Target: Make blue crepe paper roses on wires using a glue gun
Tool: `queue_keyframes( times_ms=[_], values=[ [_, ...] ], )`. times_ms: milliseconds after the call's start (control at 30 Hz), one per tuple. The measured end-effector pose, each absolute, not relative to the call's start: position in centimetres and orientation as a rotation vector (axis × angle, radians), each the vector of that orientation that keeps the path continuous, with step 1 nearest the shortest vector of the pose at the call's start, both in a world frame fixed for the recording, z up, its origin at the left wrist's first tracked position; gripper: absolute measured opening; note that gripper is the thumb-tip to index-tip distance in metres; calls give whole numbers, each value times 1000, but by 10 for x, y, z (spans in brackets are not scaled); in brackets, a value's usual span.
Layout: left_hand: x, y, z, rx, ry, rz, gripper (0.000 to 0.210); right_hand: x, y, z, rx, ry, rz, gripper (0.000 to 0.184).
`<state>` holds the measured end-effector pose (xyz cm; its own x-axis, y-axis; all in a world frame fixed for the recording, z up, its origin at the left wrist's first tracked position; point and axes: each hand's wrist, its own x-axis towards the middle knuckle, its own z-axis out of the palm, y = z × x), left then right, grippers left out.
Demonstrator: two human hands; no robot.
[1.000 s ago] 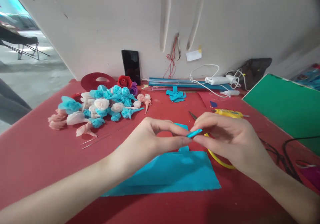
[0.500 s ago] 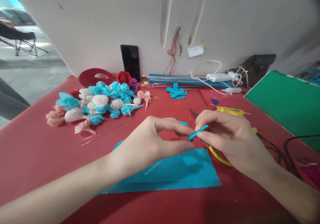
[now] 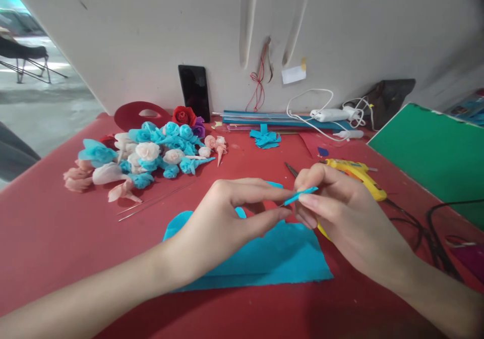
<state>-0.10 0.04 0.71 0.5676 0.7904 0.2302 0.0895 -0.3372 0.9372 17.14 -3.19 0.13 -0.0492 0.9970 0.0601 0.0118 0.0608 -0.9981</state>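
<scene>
Probably light and easily crushed, the slim turquoise papery roll [image 3: 301, 195] right of frame centre suits the end-pinch of the right hand [image 3: 342, 205], though whether the left hand [image 3: 230, 223] grips it I cannot tell.

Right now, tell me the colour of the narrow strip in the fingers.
Turquoise blue; the strip shows best in the head view.

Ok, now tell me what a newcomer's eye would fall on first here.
Probably the heap of blue, white and pink flowers on the left side of the red table. Next comes the slim blue piece pinched in the grip of the right hand, above a blue sheet near the middle. The large green board at the right also stands out.
</scene>
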Motion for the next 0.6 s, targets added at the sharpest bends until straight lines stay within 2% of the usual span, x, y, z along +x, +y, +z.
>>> queue_keyframes(
  times_ms=[300, 600],
  values=[
    [-5, -3, 5, 1670, 598, 791, 29, 170, -33, 2, -1127, -1247, 1242, 12],
    [-5, -1, 1, 1322, 608, 661, 27, 173, -35, 4, -1075, -1263, 1216, 5]
  ],
)
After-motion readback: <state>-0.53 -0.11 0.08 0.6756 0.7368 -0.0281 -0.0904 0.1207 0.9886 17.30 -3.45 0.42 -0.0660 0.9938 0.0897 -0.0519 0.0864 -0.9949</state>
